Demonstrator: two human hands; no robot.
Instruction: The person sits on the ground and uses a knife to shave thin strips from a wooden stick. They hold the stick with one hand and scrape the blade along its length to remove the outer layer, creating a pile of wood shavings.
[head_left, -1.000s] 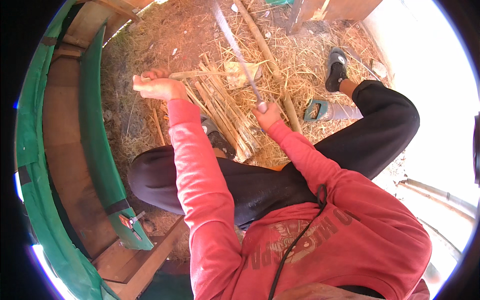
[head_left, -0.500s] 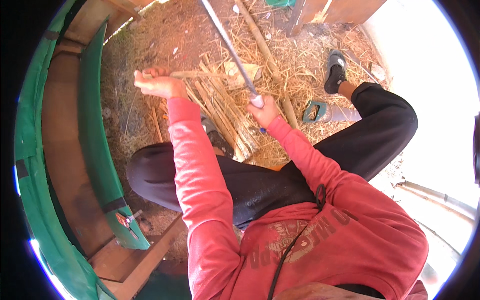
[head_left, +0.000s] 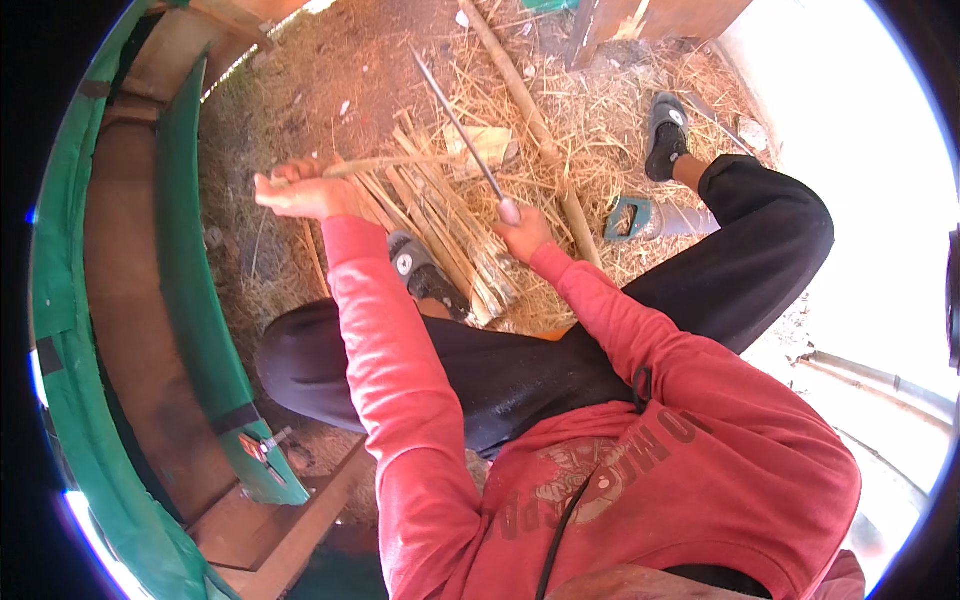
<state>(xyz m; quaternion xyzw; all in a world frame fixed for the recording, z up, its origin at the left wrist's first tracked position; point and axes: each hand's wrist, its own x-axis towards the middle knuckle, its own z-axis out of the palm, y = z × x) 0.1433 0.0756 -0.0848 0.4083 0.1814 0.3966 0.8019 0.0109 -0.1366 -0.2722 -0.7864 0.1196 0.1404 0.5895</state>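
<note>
Right hand point(head_left: 525, 238) closed tightly round the handle of a long knife point(head_left: 455, 118), the person holds its blade pointing up and leftward, away from the body. Left hand point(head_left: 308, 192) is turned partly palm up, fingers curled round one end of a thin stick point(head_left: 395, 163); the stick runs rightward above a pile of split wood point(head_left: 440, 225) on the straw. What has just changed is the blade: its tip now lies within view, and its line passes just beside the stick's far end. For the work in hand, that suggests the knife is partway through a stroke; whether blade and stick touch, I cannot tell.

Half a second ago the blade ran off the upper edge; a second ago it was blurred as well. More of the near shoe point(head_left: 408, 262) shows now, while the stick stays in the left hand. A saw point(head_left: 632, 220) lies to the right, untouched.
</note>
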